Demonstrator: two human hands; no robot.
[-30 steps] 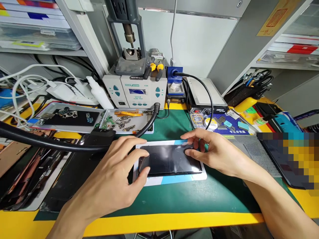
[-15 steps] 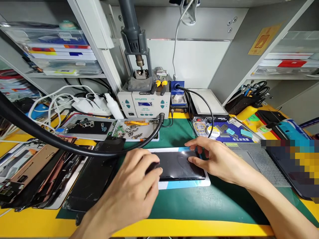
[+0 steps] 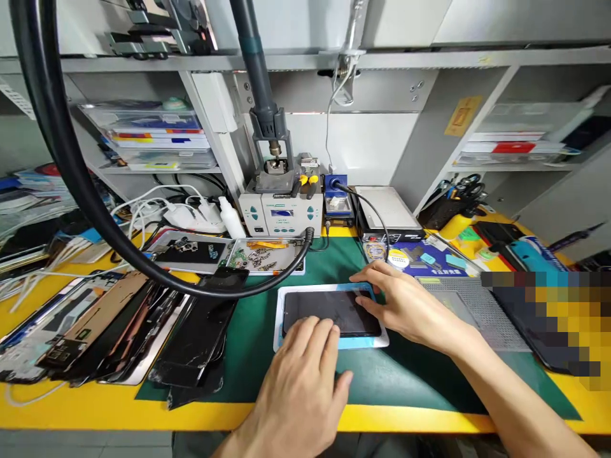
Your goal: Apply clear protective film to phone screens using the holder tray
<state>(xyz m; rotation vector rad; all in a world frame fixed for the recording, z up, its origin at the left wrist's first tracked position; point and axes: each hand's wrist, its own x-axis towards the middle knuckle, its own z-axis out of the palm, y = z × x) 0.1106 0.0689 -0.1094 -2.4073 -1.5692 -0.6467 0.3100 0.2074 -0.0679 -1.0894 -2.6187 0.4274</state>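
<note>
A black smartphone [image 3: 329,310] lies face up on a white and light-blue tray [image 3: 280,299] in the middle of the green mat. My left hand [image 3: 303,381] rests with its fingers stretched out, fingertips on the phone's near edge and screen, thumb spread away. At the right end, my right hand [image 3: 405,305] grips the phone's corner. Its thumb touches the screen, and its index finger reaches over the tray's far edge. The other right fingers are partly hidden behind the hand.
Several phone frames and panels [image 3: 90,331] are stacked at left. A thick black hose [image 3: 157,277] loops in front of the grey soldering station [image 3: 281,215]. Behind the mat stands a tray of small parts [image 3: 281,261]. A perforated grey pad [image 3: 506,327] lies at right.
My left hand has let go of the phone's left end and moved right, laying its fingers flat on the near edge. My right hand keeps its hold. The camera view has shifted upward.
</note>
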